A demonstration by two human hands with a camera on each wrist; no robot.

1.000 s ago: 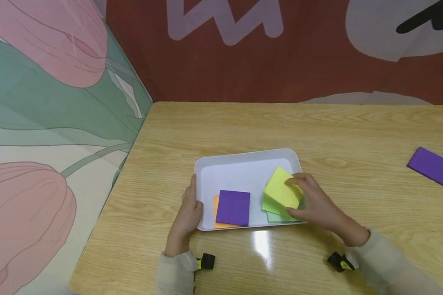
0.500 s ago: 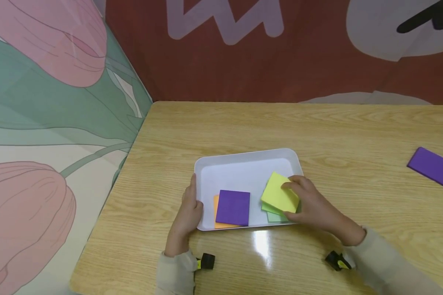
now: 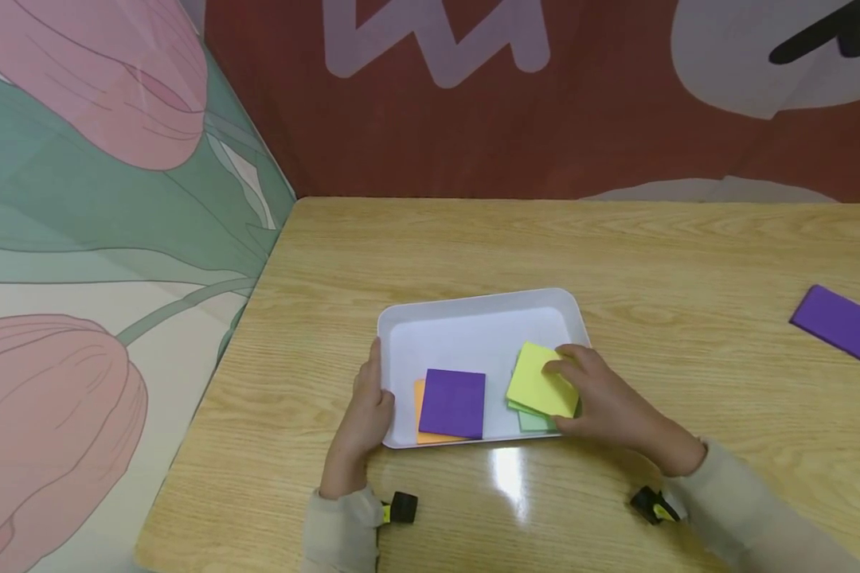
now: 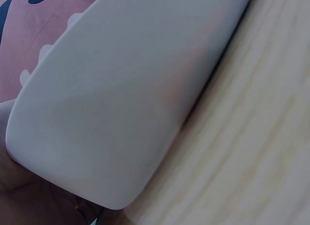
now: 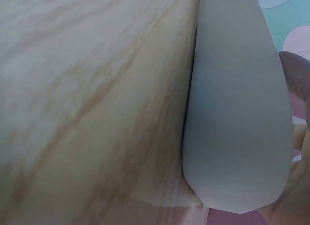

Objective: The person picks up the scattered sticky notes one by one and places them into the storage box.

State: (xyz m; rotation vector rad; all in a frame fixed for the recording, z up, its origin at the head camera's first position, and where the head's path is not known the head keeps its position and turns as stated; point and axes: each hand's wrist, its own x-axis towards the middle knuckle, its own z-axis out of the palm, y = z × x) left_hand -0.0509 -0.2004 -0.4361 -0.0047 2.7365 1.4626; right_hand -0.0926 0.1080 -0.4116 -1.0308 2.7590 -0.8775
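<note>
A white tray [image 3: 473,314] lies on the wooden table. In its right half a yellow-green pad [image 3: 533,380] lies on a stack of green pads [image 3: 533,420], and my right hand [image 3: 598,394] pinches its right edge, thumb on top. At the tray's front left, a purple pad [image 3: 452,403] covers an orange pad [image 3: 420,410]. My left hand [image 3: 365,414] grips the tray's left rim. The left wrist view shows the tray's outer wall [image 4: 121,99] against my palm. The right wrist view shows the tray wall [image 5: 237,113] close up.
A second purple pad [image 3: 837,321] lies alone at the table's far right. Painted panels stand behind and to the left of the table [image 3: 688,263]. The table's front edge is near my wrists.
My right hand has lowered the yellow-green pad from a raised tilt until it lies nearly flat on the green stack. The left hand and the tray have not moved.
</note>
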